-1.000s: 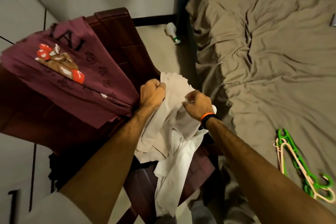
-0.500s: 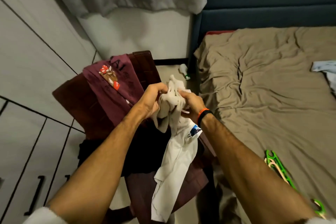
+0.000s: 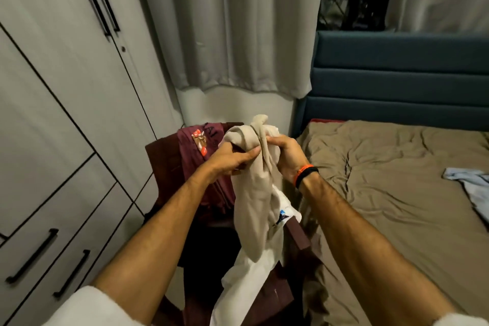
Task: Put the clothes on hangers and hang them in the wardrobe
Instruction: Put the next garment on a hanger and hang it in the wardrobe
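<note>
Left hand (image 3: 232, 157), right hand (image 3: 284, 152) gripping beige garment (image 3: 254, 193).

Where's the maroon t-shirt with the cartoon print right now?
The maroon printed t-shirt hangs over the dark wooden chair's back, left of centre in the head view, just behind the left hand and beside the grey wardrobe.

A bunched beige garment (image 3: 254, 193) hangs crumpled, above a maroon printed shirt (image 3: 201, 140).
</note>
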